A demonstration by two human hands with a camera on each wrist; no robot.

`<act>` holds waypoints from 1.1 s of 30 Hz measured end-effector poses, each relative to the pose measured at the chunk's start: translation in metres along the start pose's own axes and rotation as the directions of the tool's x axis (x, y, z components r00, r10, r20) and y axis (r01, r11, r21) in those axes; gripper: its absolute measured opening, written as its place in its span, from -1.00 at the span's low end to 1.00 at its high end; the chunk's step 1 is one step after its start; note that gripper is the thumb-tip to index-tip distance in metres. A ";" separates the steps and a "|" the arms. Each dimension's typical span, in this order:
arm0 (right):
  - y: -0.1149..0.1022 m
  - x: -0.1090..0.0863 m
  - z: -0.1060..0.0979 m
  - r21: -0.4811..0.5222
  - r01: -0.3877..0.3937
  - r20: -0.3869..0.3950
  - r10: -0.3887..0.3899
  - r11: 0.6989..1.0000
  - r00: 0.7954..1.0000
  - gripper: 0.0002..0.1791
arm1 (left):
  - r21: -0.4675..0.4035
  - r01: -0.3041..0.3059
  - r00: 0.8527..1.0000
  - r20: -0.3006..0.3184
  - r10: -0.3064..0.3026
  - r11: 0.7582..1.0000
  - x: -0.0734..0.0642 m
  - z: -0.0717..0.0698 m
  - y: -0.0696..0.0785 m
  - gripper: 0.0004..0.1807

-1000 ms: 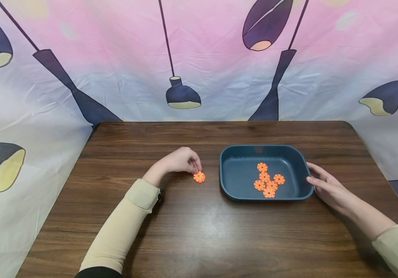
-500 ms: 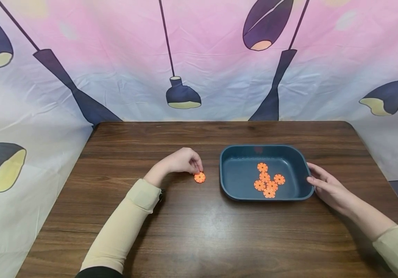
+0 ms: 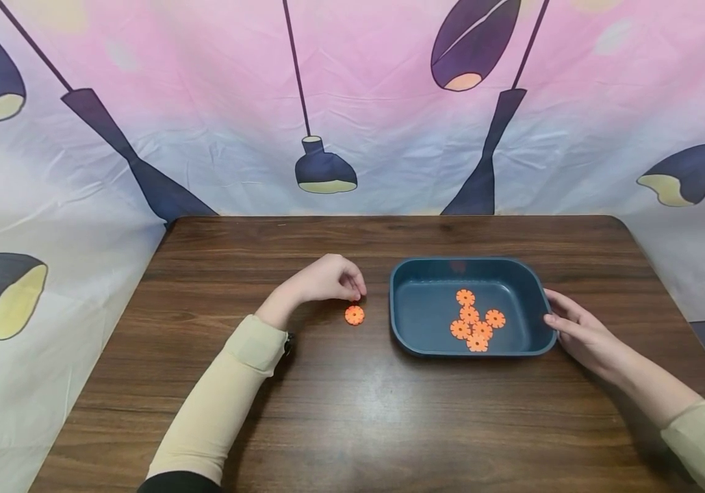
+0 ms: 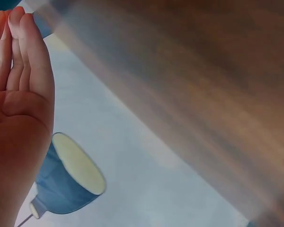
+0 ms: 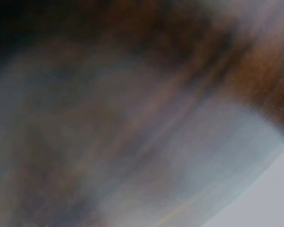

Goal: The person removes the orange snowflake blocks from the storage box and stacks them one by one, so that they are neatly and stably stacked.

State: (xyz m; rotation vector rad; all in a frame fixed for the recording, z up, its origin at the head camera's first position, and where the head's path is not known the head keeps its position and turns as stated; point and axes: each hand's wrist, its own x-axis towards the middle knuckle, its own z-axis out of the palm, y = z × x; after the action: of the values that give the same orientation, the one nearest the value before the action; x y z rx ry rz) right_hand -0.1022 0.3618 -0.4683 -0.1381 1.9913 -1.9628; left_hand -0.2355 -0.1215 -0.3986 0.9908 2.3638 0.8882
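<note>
My left hand [image 3: 330,279] hovers over the table left of the pan, fingertips pinched together and pointing down. A sliver of orange shows at the fingertips, seemingly the edge of a notched plastic disc, mostly hidden. Just below them another orange notched disc [image 3: 354,315] lies flat on the wood. In the left wrist view the thumb and fingers [image 4: 37,52] meet at their tips, tinged reddish. My right hand [image 3: 589,340] grips the right wall of a dark blue rectangular pan [image 3: 417,322], thumb over the rim. Inside it lie several orange notched discs [image 3: 469,314], some overlapping.
The brown wood-grain table [image 3: 352,411] has its back edge against a hanging cloth [image 3: 229,157] printed with lamps. The right wrist view is blurred and shows no hand clearly.
My left hand has risen slightly up and to the right, off the disc on the table, which now shows whole. The right hand and the pan have stayed put.
</note>
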 end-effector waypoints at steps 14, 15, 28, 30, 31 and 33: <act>0.000 0.000 0.000 -0.003 -0.006 -0.001 0.006 1.000 1.000 -0.58 | 0.005 -0.160 0.987 -0.021 0.160 0.987 0.025 0.006 0.050 -0.90; 0.000 0.000 0.000 0.001 -0.006 -0.001 0.006 1.000 1.000 -0.57 | 0.000 -0.169 0.986 -0.017 0.169 0.986 0.027 0.008 0.053 -0.89; -0.004 0.000 0.002 -0.033 -0.036 -0.007 0.036 0.999 0.999 -0.58 | 0.003 -0.241 0.969 0.062 0.240 0.971 0.065 0.033 0.072 -0.87; -0.004 0.000 0.002 -0.029 -0.028 -0.002 0.028 0.999 1.000 -0.58 | -0.004 -0.247 0.966 0.077 0.247 0.969 0.070 0.039 0.073 -0.87; -0.004 0.000 0.002 -0.025 -0.025 0.000 0.025 0.999 1.000 -0.58 | -0.008 -0.248 0.965 0.084 0.248 0.969 0.073 0.041 0.073 -0.87; -0.004 0.000 0.002 -0.021 -0.021 0.002 0.021 1.000 1.000 -0.58 | -0.013 -0.250 0.964 0.094 0.250 0.968 0.078 0.047 0.074 -0.87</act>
State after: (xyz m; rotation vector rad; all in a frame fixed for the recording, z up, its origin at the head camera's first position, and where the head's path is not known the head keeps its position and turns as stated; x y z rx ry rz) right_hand -0.1022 0.3596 -0.4645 -0.1242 2.0038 -1.9288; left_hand -0.2239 -0.0050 -0.3906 1.3226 2.1913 0.9094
